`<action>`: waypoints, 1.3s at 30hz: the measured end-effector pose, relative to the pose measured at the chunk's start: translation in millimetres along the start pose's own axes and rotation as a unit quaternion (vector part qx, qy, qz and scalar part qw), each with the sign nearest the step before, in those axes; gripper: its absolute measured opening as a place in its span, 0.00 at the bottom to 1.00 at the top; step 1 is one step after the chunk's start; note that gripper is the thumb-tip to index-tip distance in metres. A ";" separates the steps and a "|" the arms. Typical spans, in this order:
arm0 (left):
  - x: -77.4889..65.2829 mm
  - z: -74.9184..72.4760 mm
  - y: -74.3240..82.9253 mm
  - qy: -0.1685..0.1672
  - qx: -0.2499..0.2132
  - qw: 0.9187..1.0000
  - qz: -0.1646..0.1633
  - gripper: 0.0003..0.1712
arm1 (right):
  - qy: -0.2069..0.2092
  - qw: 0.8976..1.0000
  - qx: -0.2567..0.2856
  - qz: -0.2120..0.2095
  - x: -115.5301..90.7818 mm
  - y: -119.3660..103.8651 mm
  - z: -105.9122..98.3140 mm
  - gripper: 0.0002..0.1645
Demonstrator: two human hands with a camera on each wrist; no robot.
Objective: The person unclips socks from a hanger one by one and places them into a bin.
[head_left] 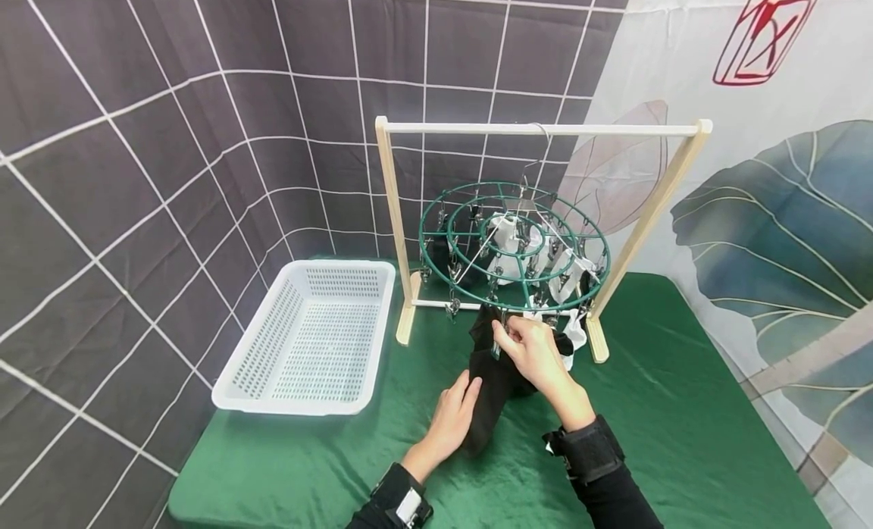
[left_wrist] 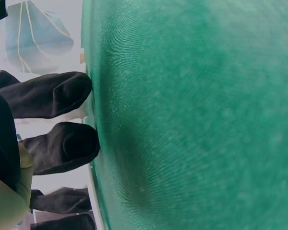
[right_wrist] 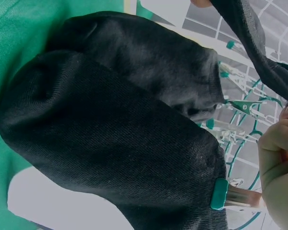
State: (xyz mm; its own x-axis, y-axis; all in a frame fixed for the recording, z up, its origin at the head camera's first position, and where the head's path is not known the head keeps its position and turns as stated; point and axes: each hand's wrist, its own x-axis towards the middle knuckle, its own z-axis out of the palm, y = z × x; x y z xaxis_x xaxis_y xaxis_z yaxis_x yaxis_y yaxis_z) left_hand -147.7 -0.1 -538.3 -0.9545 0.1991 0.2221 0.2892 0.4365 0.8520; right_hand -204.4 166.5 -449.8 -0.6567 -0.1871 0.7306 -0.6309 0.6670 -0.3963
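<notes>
The left hand grips a black sock, probably steadying it. The right hand pinches a clip, likely for hanging it.

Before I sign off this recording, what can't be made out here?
Head: whether the clip by the right hand is open; too small to tell.
Head: white pieces, partly hidden by the green hanger.
Left wrist: left hand, cut off by the left edge and partly covered by dark fabric.

Free: above white basket | obstacles: green hanger, hanging black socks, wooden frame
</notes>
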 end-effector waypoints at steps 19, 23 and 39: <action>6.2 -39.5 7.5 0.006 0.093 0.995 0.037 0.11 | 0.031 0.999 0.016 0.011 -1.8 1.1 -3.1 0.27; 4.7 -41.4 7.3 -0.005 0.094 0.995 0.037 0.11 | 0.040 0.999 0.019 0.010 -1.7 1.1 -2.5 0.27; 1.2 -79.1 19.7 -0.027 0.126 0.992 0.014 0.08 | 0.046 0.998 0.010 0.028 -4.9 5.5 -9.9 0.27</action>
State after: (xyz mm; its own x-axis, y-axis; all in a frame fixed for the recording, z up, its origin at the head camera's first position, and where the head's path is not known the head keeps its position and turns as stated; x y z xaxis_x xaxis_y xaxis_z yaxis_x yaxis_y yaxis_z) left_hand -148.9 -60.6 -483.8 -0.9429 0.2569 0.2122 0.3301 0.6345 0.6988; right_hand -200.6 178.2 -450.0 -0.6511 -0.0817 0.7546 -0.6025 0.6603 -0.4484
